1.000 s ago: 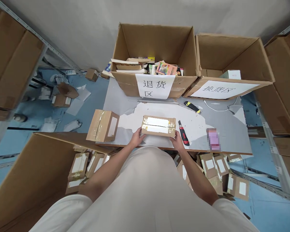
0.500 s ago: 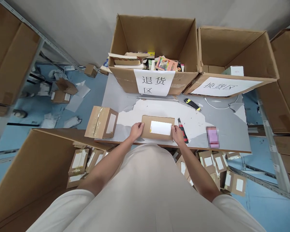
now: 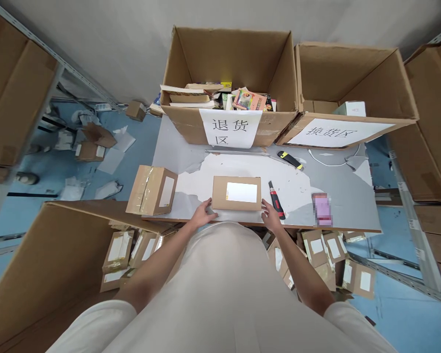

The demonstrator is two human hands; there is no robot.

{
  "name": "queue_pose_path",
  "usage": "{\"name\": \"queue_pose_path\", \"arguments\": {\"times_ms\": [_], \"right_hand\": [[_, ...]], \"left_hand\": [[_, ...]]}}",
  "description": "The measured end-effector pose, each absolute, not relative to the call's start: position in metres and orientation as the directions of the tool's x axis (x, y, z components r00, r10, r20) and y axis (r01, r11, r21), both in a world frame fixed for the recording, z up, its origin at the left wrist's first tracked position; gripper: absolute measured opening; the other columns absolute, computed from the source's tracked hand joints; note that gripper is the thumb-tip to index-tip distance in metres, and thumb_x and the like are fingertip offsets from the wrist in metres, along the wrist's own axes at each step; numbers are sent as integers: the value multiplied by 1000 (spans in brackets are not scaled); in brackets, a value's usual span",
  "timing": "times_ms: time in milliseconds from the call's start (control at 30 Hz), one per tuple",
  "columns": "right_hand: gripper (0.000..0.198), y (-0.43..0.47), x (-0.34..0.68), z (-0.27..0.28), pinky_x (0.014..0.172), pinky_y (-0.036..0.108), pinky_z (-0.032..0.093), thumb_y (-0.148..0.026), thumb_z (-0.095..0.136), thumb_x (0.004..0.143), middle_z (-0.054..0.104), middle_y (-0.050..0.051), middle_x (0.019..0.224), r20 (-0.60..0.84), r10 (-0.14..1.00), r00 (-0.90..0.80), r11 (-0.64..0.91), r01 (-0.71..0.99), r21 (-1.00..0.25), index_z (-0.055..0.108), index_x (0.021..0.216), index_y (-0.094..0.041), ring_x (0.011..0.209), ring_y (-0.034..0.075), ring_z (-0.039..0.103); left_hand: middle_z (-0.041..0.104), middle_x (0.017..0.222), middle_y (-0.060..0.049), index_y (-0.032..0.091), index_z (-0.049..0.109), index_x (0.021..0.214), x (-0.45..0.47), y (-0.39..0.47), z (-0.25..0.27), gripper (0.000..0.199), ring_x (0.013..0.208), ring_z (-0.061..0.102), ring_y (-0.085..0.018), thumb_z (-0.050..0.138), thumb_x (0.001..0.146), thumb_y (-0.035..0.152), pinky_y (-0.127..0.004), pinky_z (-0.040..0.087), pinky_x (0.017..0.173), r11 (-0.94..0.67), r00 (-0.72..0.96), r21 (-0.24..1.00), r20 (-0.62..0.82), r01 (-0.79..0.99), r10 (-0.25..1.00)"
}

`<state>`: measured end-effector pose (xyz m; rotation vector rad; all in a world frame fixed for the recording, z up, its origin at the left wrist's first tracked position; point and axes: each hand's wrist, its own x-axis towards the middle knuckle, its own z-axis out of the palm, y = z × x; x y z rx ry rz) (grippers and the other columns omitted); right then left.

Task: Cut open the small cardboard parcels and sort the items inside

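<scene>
A closed cardboard box point(image 3: 219, 193) with a white label lies flat on the table point(image 3: 347, 196) in front of me. At its lower left corner is my left hand point(image 3: 204, 214), fingers apart and holding nothing. My right hand point(image 3: 270, 215) is by the box's lower right corner, its fingers also spread. Whether any fingertip still touches the cardboard I cannot tell. Just right of the box lies a red and black utility knife point(image 3: 277, 201). Farther back is a yellow and black utility knife point(image 3: 291, 160).
A taped carton point(image 3: 150, 190) stands on the table's left. Behind are two large open boxes, one holding books point(image 3: 191, 98), the other a small white box point(image 3: 354, 109). A pinkish blurred item point(image 3: 322, 208) lies at right. Labelled parcels point(image 3: 118, 247) fill a big box at lower left.
Both hands have let go of the box's sides and drawn back toward me, fingers opening. The box rests on the table. The view has shifted slightly.
</scene>
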<state>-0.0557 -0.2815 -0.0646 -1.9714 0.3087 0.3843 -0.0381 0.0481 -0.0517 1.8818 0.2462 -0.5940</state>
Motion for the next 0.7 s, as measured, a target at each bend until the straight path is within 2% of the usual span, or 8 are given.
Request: {"name": "queue_pose_path", "arguments": {"times_ms": [100,300,467,600,700], "right_hand": [[74,-275,-62,-66,95,46,48,-27,64,69,53,12,137,-416,3,909,-436,-373,-819,43,140,-23,116,27,57],[57,-264,-51,-59,88,43,52,-33,58,77,60,12,125,-421,-38,906,-379,-403,-833,47,131,-21,107,24,61],[47,-276,-41,-32,77,39,52,-47,50,84,63,12,110,-314,-21,949,-502,-282,-817,55,119,-18,91,23,61],[46,-277,-23,-11,76,36,47,-55,42,88,66,10,89,-235,-87,968,-639,-235,-732,62,101,-16,79,22,60],[49,-271,-8,-8,70,33,44,-58,35,90,66,10,80,-255,-85,963,-712,-238,-661,63,87,-18,75,23,60]], "left_hand": [[54,136,-15,14,42,140,-45,48,-65,88,126,51,-31,75,62,38,-46,43,103,-402,857,808,-505,430,-99],[66,121,-8,17,61,121,-42,41,-69,57,111,61,-25,61,75,49,-41,46,100,-360,895,857,-432,369,-109],[71,96,-8,16,69,99,-35,40,-25,43,88,65,-21,53,83,52,-31,49,81,-522,944,821,-319,231,-85],[62,64,-4,16,67,73,-18,30,3,49,63,55,-15,43,87,56,-26,40,63,-684,964,691,-255,234,72],[56,57,-2,17,63,65,-2,23,6,52,58,47,-13,41,87,57,-25,33,58,-716,957,643,-261,272,129]]}}
